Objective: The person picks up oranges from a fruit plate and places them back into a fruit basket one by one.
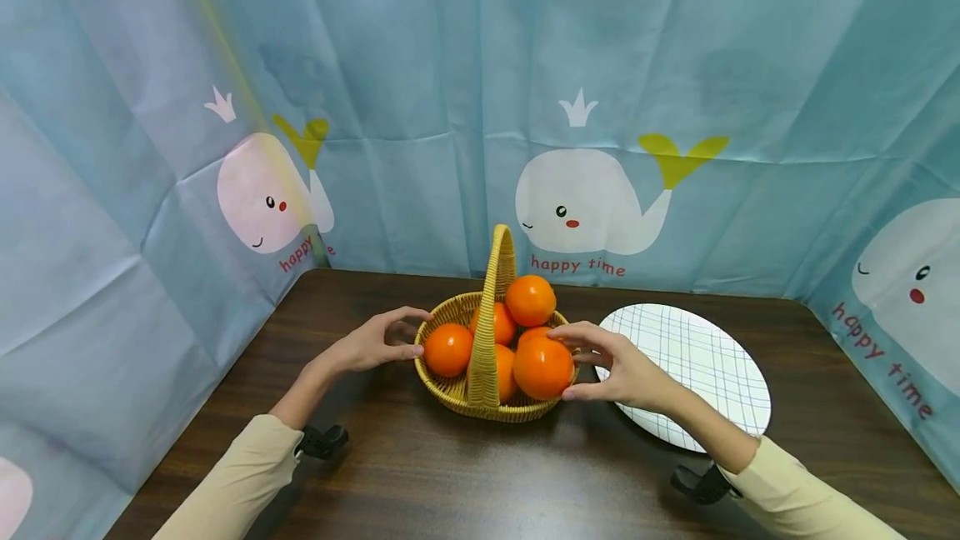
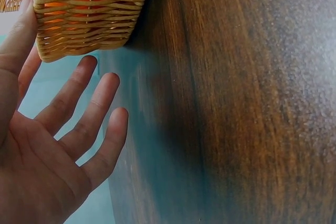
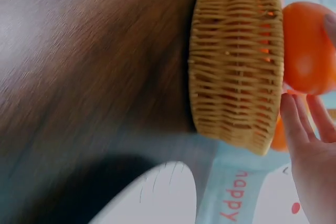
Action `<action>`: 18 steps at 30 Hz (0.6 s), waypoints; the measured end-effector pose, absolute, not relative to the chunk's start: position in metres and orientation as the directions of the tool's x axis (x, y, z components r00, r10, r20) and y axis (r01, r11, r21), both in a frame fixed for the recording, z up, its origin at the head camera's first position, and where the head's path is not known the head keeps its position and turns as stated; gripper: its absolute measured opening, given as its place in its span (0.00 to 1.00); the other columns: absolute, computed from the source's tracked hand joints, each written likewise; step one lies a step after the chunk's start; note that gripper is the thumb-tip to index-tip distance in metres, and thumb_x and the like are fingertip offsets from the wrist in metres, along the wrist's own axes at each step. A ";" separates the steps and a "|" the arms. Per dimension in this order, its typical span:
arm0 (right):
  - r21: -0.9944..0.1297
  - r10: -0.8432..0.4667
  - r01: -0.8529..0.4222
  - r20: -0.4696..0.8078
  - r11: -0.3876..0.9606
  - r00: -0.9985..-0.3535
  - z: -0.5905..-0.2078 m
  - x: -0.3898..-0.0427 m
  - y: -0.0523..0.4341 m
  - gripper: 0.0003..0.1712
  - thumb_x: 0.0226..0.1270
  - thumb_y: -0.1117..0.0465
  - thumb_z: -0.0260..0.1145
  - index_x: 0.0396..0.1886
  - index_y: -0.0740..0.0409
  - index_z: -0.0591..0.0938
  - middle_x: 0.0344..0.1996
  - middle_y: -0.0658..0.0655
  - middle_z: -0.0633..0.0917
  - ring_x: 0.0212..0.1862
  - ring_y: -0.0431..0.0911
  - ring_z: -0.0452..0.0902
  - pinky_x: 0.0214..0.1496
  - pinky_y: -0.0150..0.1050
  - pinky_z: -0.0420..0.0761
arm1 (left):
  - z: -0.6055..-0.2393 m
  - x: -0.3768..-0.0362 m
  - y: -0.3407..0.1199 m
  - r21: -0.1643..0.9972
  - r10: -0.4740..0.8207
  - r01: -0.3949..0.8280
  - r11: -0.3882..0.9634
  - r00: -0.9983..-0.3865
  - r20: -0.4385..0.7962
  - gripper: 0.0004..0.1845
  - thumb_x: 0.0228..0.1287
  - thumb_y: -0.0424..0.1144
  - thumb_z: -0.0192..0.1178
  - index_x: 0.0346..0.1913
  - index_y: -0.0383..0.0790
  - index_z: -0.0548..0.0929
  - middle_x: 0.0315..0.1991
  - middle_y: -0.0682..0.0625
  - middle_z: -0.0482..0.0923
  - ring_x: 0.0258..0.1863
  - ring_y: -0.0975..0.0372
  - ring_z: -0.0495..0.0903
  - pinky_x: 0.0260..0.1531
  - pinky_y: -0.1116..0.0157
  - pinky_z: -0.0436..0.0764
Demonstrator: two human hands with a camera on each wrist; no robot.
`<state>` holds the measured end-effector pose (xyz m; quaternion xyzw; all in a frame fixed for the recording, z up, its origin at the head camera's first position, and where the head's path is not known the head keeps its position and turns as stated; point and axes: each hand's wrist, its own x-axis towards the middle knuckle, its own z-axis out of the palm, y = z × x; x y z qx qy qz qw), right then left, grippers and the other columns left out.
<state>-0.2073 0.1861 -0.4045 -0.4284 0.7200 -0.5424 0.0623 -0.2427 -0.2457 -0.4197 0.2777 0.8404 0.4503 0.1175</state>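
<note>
A yellow wicker basket (image 1: 486, 373) with a tall arched handle holds several oranges. In the head view my left hand (image 1: 378, 342) is at its left rim, thumb and index fingertips touching the rim. The left wrist view shows the other fingers of that hand (image 2: 58, 129) spread loosely beside the wicker side (image 2: 94, 14). On the right, my right hand (image 1: 618, 367) holds an orange (image 1: 543, 367) between thumb and fingers at the basket's front right rim. That orange (image 3: 308, 48) stands above the rim in the right wrist view. Another orange (image 1: 448, 349) lies left of the handle.
A round white plate (image 1: 693, 365) with a thin grid pattern lies on the dark wooden table (image 1: 420, 473), right of the basket and partly behind my right forearm. A blue whale-print curtain (image 1: 420, 107) hangs behind the table and along both sides.
</note>
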 end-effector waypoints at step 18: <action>-0.813 -0.474 -0.543 0.401 0.211 -0.784 -0.419 -0.197 0.269 0.18 0.71 0.75 0.65 0.58 0.60 0.81 0.53 0.59 0.83 0.54 0.50 0.82 0.53 0.39 0.82 | -0.418 -0.228 -0.248 0.759 0.536 0.390 0.522 -0.842 0.064 0.32 0.81 0.45 0.52 0.81 0.44 0.56 0.77 0.38 0.56 0.72 0.41 0.60 0.65 0.36 0.62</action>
